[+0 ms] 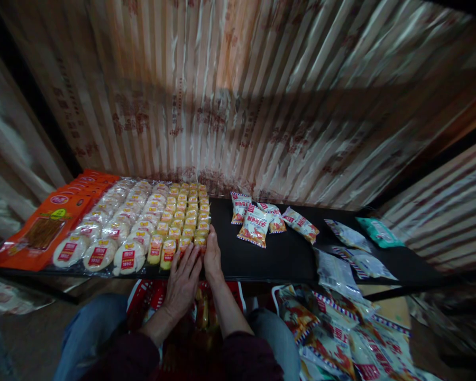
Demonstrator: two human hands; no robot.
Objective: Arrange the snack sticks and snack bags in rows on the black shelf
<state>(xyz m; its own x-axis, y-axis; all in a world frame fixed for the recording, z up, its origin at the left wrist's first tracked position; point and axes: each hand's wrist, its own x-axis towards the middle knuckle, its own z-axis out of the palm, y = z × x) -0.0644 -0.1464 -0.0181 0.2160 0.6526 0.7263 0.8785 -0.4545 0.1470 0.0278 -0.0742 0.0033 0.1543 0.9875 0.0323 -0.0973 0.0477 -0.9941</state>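
- Red basket [143,291]: nearest me, under the forearms.
- Left hand [185,272]: fingers extended, palm down against the front packs; I see nothing gripped.
- Right hand [213,258]: flattened along the block's right side, likewise gripping nothing visible.
- Yellow-wrapped cakes [188,217]: columns running front to back on the black shelf [285,262], just beside round white crackers [122,227]; I'd press lightly, evenly, sparing the wrappers.

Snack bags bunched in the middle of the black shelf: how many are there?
4, right of the right hand: a back-left bag, a front bag, a middle bag behind it, and a right-end bag. Another could be hidden underneath.
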